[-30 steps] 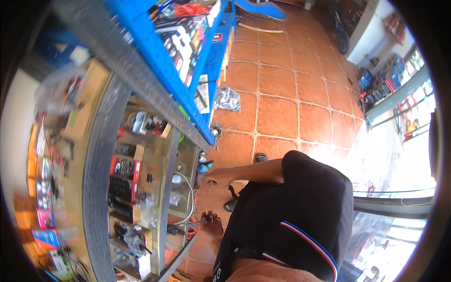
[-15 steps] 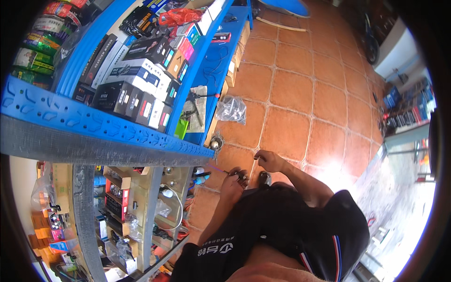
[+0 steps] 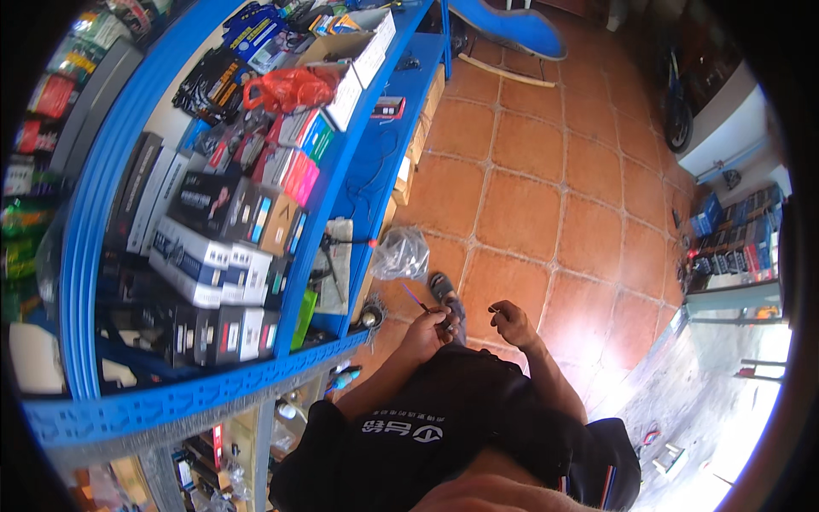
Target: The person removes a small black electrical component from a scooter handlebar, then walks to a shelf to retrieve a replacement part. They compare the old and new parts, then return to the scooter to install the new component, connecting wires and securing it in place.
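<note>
My left hand (image 3: 432, 331) is closed around a thin stick-like thing with a purple shaft (image 3: 413, 296), which points forward and left over the tiles. Whatever else lies between those fingers is too small to make out. To its right, my right hand (image 3: 512, 325) is raised apart from it, fingers curled in a pinch. A tiny item may sit at its fingertips, but its kind does not show. Both hands are in front of my black shirt (image 3: 384, 461), above the floor.
Blue shelving (image 3: 213, 397) stands close on my left, loaded with boxes and a red plastic bag (image 3: 290, 89). A clear plastic bag (image 3: 402, 253) lies on the tiled floor (image 3: 520, 205) beside it. My sandalled foot (image 3: 444, 290) is ahead; a motorcycle wheel (image 3: 678, 124) stands far right.
The view has shifted along the shelving, showing more of its upper boxes. My foot has come into sight ahead. My hands are a little farther apart.
</note>
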The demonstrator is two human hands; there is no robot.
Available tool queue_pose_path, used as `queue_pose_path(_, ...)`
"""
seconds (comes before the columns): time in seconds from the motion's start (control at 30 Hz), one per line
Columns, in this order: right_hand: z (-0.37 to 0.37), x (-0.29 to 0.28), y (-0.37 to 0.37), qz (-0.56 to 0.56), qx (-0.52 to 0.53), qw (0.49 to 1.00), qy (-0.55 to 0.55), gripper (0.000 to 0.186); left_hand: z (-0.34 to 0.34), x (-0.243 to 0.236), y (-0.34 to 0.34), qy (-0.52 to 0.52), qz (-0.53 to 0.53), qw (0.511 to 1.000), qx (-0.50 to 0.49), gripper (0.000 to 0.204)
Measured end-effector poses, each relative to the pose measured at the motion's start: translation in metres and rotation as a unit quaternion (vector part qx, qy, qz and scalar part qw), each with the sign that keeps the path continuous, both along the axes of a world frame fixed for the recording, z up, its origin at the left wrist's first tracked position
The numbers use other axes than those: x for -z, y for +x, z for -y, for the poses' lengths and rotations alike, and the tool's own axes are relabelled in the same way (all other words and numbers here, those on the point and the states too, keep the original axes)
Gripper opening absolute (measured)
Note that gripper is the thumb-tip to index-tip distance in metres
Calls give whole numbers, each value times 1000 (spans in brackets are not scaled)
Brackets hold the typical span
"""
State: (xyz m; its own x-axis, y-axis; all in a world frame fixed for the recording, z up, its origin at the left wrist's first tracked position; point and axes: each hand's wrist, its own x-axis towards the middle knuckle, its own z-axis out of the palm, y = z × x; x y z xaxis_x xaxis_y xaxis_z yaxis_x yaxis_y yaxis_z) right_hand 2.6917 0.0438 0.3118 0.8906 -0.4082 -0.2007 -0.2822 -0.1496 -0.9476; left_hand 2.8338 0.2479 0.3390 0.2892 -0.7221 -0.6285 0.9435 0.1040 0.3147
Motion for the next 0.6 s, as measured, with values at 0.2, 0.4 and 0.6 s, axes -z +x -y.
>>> queue_pose_path(0.2, 102, -26, 106, 10, 11, 996, -83, 20, 113, -14, 133, -30, 102, 994, 20, 12)
queue_pose_path(0.4, 160, -32, 203, -10, 92, 994, 50, 24, 147, -19, 216, 6, 172, 985, 26, 20)
queue_pose_path(0.6, 204, -12, 305, -19, -51, 998, 12, 22, 138, 6, 252, 64, 186, 978, -71, 25)
